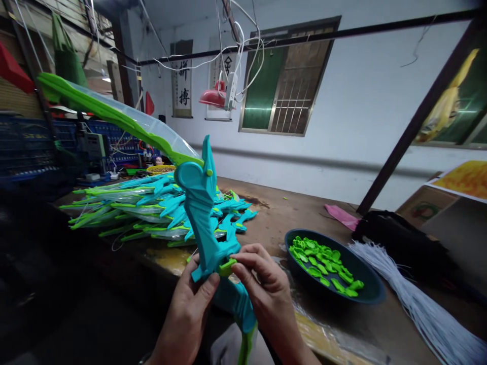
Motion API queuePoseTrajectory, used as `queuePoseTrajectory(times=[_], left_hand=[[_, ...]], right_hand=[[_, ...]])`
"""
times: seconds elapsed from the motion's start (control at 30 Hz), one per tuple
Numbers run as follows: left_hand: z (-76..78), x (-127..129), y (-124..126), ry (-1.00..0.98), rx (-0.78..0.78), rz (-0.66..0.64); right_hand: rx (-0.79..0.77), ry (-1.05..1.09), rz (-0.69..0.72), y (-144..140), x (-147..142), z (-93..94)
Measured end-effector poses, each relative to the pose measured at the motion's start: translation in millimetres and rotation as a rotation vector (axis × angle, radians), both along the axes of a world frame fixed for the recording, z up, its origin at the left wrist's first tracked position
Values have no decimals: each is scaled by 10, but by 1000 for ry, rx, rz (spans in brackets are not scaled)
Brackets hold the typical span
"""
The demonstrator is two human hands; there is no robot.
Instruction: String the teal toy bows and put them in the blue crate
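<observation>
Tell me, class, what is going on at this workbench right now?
A person holds a teal toy bow upright in both hands. The left hand grips its handle from below, while the right hand presses a small green piece against the handle. A pile of similar bows lies on the bench behind, a dark bowl of green pieces sits to the right, and a bundle of white cords lies beyond it.

The toy bow (201, 218) is showing smooth, glossy teal plastic — its green clip (227, 266) matt plastic — while the table (289, 213) is looking worn, rough, stained wood.
</observation>
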State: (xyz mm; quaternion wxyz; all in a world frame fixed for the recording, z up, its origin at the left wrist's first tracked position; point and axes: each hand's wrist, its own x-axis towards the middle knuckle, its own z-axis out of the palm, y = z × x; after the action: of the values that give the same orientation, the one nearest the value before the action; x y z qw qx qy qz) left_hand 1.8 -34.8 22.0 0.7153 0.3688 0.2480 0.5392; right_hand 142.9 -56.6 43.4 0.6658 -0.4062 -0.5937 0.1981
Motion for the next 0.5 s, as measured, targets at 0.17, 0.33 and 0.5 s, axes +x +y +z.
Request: queuePoseTrajectory(times=[0.17, 0.33, 0.5], left_hand=[[0, 1, -58, 34, -16, 20], [6, 43, -69, 6, -1, 23], [1, 28, -74, 42, 7, 54]], right_hand=[[59, -28, -69, -23, -77, -35], [144, -145, -222, -43, -147, -122], [171, -182, -318, -35, -112, -159]])
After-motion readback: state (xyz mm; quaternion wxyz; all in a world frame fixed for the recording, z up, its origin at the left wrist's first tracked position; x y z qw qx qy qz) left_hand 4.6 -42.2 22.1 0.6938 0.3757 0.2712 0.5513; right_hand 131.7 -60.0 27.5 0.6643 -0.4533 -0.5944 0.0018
